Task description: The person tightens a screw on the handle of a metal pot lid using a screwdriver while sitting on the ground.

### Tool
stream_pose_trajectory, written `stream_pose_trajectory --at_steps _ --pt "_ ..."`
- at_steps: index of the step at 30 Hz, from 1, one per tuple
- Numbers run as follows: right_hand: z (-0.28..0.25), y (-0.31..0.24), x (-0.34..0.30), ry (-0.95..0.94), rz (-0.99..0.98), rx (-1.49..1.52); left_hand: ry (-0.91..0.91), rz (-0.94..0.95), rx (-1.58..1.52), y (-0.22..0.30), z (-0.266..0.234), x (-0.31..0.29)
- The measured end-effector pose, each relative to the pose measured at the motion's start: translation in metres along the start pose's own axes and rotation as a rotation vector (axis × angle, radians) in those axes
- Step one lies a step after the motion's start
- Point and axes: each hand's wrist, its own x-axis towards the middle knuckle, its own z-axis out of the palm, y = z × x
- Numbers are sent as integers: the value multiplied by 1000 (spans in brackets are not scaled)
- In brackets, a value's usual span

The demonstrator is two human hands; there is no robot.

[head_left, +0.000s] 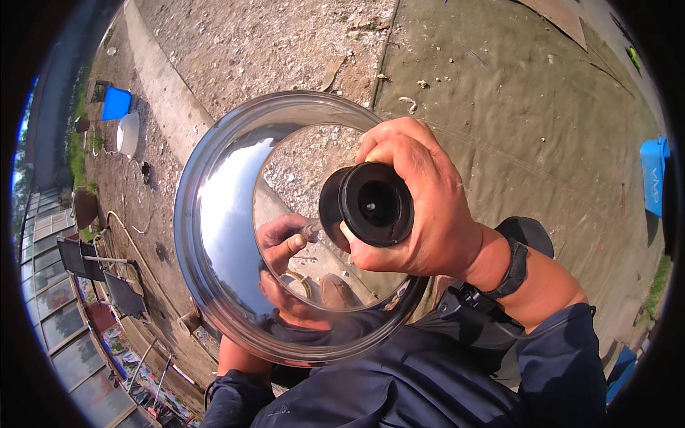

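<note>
My right hand (421, 207) grips the black round knob (374, 203) of a large pot lid (214, 214), a glass dome with a shiny steel rim, held up close before me. Behind the lid, seen through the glass, my left hand (282, 242) pinches a small metal piece (311, 230) at the knob's base under the glass; whether it is a screw or a tool tip I cannot tell. My left forearm (239, 357) comes up from below the rim. A black watch (515, 269) is on my right wrist.
Below is rough concrete and gravel ground with a raised concrete strip (160, 85). At the left stand a blue bin (115, 103), a white basin (128, 133), a hose (132, 228) and dark folding chairs (82, 258). A blue container (653, 175) sits at the right.
</note>
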Motion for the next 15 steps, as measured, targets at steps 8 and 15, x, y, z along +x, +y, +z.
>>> stream_pose_trajectory --at_steps 8,15 --pt "-4 -6 -1 -27 -34 46 -173 -109 -85 6 -11 10" --pt "-4 -6 -2 -37 -26 59 -217 -183 -94 -6 -18 14"
